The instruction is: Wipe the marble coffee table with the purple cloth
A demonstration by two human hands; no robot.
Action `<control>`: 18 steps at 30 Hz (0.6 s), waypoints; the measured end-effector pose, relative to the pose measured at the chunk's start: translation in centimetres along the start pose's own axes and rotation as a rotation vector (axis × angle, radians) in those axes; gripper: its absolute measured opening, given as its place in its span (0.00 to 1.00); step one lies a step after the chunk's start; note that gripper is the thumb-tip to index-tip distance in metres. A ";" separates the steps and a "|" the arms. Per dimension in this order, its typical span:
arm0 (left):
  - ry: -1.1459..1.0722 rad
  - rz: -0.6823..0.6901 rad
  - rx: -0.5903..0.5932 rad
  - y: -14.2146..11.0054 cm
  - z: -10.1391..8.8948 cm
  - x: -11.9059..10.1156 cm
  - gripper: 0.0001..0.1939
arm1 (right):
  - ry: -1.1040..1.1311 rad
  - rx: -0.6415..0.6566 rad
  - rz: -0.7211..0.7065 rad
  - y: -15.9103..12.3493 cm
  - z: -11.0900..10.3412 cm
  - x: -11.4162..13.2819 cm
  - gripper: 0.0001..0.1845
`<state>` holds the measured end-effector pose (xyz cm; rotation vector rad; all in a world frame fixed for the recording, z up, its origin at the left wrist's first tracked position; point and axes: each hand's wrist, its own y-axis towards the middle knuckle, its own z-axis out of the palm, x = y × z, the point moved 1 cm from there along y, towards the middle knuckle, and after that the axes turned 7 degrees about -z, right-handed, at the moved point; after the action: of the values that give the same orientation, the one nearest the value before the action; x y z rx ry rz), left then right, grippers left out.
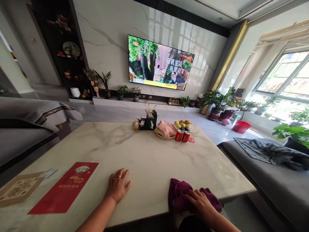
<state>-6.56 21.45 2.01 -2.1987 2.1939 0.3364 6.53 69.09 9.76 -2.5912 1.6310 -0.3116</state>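
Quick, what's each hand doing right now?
Left hand: open, palm down on the table, holding nothing.
Right hand: resting on the purple cloth; whether it grips it can't be told.

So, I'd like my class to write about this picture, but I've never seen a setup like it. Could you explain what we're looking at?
There is no machine here: a person is working with two bare hands. The single picture comes from a camera worn on their head, looking forward and down, so the arms enter from the bottom.

The left hand rests on the pale table, holding nothing. The right hand lies on a crumpled purple cloth; how firmly it grips is hard to tell.

To the left lies a red paper. Toward the far edge are a pink towel, two red cans and some fruit. Beyond, a television is on.
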 end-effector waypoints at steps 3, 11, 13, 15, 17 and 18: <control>0.002 0.007 -0.015 0.3 0.5 0.2 0.31 | 0.045 0.019 0.026 0.8 0.0 -0.5 0.35; 0.004 0.042 -0.030 0.7 1.0 0.4 0.30 | -0.003 -0.175 0.101 12.0 -1.1 -3.5 0.27; 0.001 0.045 -0.043 0.7 1.3 0.6 0.30 | -0.020 -0.190 0.114 15.1 -2.0 -5.0 0.27; -0.010 0.046 -0.058 0.8 1.6 0.8 0.30 | -0.031 -0.212 0.132 18.2 -3.0 -6.6 0.26; -0.027 0.047 -0.070 0.9 2.1 1.1 0.30 | -0.031 -0.228 0.141 21.1 -3.8 -8.1 0.25; -0.034 0.049 -0.074 0.9 2.3 1.2 0.30 | -0.034 -0.236 0.148 22.6 -4.2 -8.8 0.25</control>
<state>-7.81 20.63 -0.33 -2.1606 2.2569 0.4600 -17.97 67.35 9.06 -2.5967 1.9426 -0.0690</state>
